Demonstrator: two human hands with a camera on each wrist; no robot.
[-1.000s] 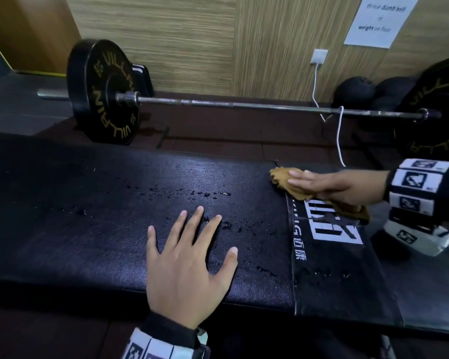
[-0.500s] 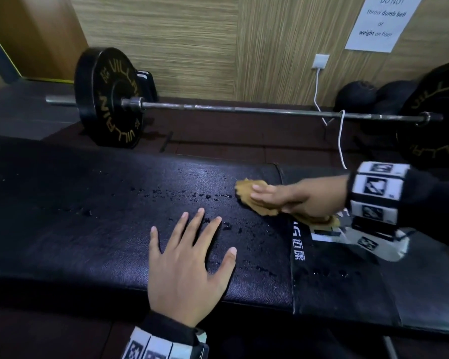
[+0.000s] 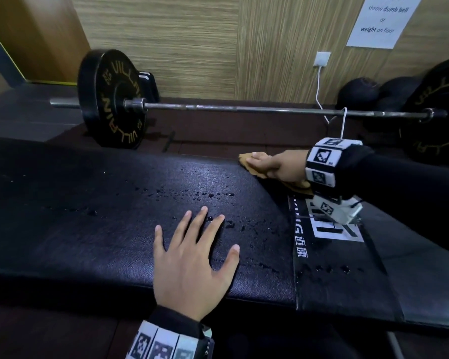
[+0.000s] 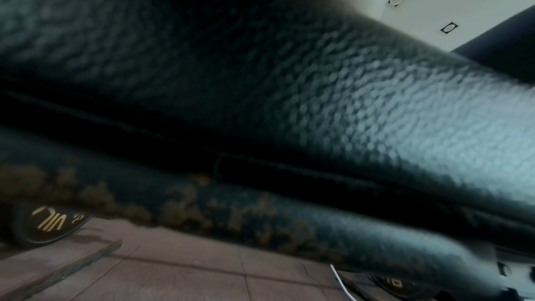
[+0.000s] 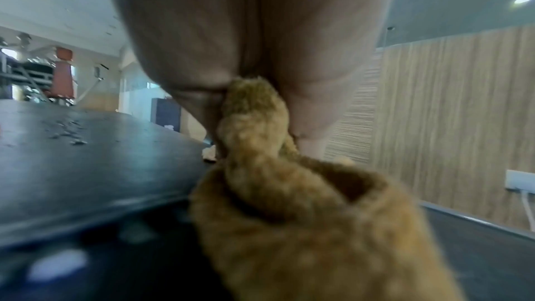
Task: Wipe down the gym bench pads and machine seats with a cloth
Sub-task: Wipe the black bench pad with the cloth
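Two hands are shown on the black bench pad [image 3: 114,203]: the left hand [image 3: 192,265] is laid flat near the pad's front edge with fingers spread and straight, holding nothing, and the right hand [image 3: 272,164] is pressed onto a tan cloth [image 3: 244,159] at the pad's far edge, beside the seam with the printed section [image 3: 332,229]. In the right wrist view the cloth [image 5: 289,214] is seen bunched under the palm, a fold of it gathered between palm and thumb base. Water droplets [image 3: 205,195] are scattered across the middle of the pad, between the two hands and just beyond the left fingertips. Several risks are judged likely: the droplets may be smeared rather than lifted if the bunched cloth is dragged with little flat contact; the cloth may be pushed off the pad's far edge toward the floor; the left hand may slip on the wet vinyl if weight is leaned on it. The right fingers' exact hold is hidden beneath the hand in the head view. The left wrist view is filled by blurred pad texture, so little else is legible there. The pad's left end is lost in shadow, and the barbell [image 3: 244,108] behind the pad is cut off at the right.
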